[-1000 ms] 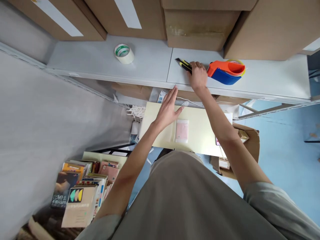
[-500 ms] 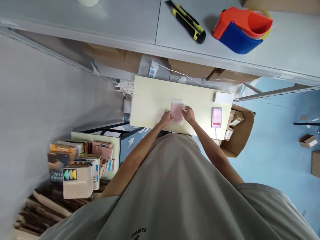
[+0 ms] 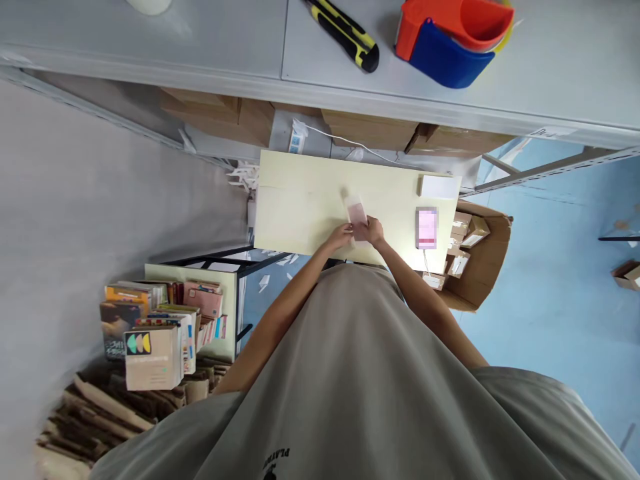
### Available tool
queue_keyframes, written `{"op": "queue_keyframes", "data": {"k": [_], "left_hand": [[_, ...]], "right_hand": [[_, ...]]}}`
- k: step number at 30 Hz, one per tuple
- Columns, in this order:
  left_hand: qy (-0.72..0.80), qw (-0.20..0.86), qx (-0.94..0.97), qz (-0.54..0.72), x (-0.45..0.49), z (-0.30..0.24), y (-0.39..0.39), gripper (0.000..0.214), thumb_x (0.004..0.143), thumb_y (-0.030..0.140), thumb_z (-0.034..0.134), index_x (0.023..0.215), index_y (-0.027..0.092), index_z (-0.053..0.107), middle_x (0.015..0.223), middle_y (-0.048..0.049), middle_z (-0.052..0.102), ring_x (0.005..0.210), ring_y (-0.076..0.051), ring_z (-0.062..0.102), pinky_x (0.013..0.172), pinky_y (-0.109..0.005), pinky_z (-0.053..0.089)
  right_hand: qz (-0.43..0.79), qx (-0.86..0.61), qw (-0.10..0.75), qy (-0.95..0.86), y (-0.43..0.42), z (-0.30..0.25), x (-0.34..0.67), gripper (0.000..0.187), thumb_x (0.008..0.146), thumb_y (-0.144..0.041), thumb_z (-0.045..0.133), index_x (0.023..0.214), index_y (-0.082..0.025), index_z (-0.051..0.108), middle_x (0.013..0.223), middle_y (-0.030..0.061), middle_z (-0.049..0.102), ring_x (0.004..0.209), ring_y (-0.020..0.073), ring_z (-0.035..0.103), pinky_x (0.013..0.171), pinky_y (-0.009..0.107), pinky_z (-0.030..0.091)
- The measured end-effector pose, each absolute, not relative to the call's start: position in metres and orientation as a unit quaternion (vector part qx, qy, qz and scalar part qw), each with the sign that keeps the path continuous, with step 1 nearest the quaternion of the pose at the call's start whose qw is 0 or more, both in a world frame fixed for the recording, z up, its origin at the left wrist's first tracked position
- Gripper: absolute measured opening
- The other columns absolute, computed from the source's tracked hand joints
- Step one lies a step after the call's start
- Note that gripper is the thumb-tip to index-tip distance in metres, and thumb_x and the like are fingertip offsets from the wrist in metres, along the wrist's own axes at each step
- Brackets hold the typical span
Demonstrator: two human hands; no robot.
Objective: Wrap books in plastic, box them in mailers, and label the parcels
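Note:
Both hands meet over the pale yellow table (image 3: 300,200) below me. My left hand (image 3: 340,236) and my right hand (image 3: 374,230) pinch the near end of a small pink packet in a clear sleeve (image 3: 357,215), which tilts up off the tabletop. A phone with a pink screen (image 3: 427,227) lies on the table to the right of my hands, with a white cable at its near end. A small white box (image 3: 439,186) sits at the table's far right corner.
A grey shelf (image 3: 200,47) runs across the top with a yellow-black utility knife (image 3: 344,35), an orange-blue tape dispenser (image 3: 453,37) and a tape roll (image 3: 149,5). Cardboard boxes (image 3: 225,113) sit under the shelf, an open carton (image 3: 480,260) right of the table, books (image 3: 160,330) lower left.
My right hand left the utility knife on the shelf and came down to the table. Both hands took hold of the pink packet and lifted its near end.

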State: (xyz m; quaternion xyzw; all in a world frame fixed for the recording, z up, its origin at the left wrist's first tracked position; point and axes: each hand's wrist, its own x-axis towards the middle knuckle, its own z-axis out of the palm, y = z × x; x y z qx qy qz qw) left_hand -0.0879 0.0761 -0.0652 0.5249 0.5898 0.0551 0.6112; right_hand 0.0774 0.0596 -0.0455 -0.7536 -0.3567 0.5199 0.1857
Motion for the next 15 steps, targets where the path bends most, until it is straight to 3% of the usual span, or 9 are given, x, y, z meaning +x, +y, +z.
{"op": "queue_keyframes", "data": {"k": [3,5,7,9,15], "left_hand": [[0.621,0.611,0.477,0.114,-0.094,-0.044,0.082,0.066,0.093,0.038,0.087,0.153,0.016,0.071,0.157,-0.0256,0.075,0.148,-0.037,0.073,0.121,-0.049,0.061],[0.587,0.660,0.429,0.188,-0.100,-0.023,0.086,0.076,0.090,0.056,0.094,0.153,0.019,0.072,0.158,-0.0232,0.076,0.151,-0.037,0.072,0.124,-0.049,0.060],[0.510,0.729,0.386,0.245,-0.101,0.002,0.087,0.085,0.080,0.073,0.100,0.142,0.019,0.080,0.147,-0.0203,0.083,0.144,-0.039,0.076,0.121,-0.050,0.062],[0.453,0.766,0.367,0.269,-0.097,0.028,0.084,0.087,0.073,0.081,0.103,0.130,0.017,0.085,0.133,-0.0184,0.087,0.134,-0.041,0.080,0.113,-0.049,0.065],[0.484,0.707,0.392,0.336,-0.068,0.073,0.073,0.065,0.076,0.076,0.104,0.099,0.017,0.089,0.098,-0.0074,0.086,0.100,-0.027,0.081,0.091,-0.037,0.065]], "right_hand": [[0.543,-0.716,0.237,-0.368,0.057,-0.017,0.098,0.026,0.092,-0.046,0.076,0.085,-0.024,0.066,0.083,0.0015,0.075,0.084,0.0210,0.067,0.074,0.029,0.054],[0.592,-0.656,0.314,-0.347,0.051,0.007,0.114,0.044,0.089,-0.065,0.083,0.095,-0.022,0.073,0.091,0.0034,0.080,0.087,0.0218,0.071,0.078,0.032,0.060],[0.640,-0.580,0.399,-0.308,0.045,0.031,0.127,0.062,0.079,-0.077,0.092,0.103,-0.021,0.078,0.100,0.0063,0.084,0.092,0.0243,0.077,0.084,0.036,0.065],[0.661,-0.529,0.452,-0.280,0.039,0.052,0.136,0.067,0.074,-0.079,0.099,0.104,-0.022,0.081,0.105,0.0078,0.087,0.098,0.0267,0.081,0.092,0.040,0.069],[0.644,-0.517,0.497,-0.267,0.034,0.065,0.143,0.071,0.070,-0.083,0.103,0.106,-0.025,0.085,0.104,0.0061,0.090,0.104,0.0311,0.085,0.093,0.044,0.072]]}}
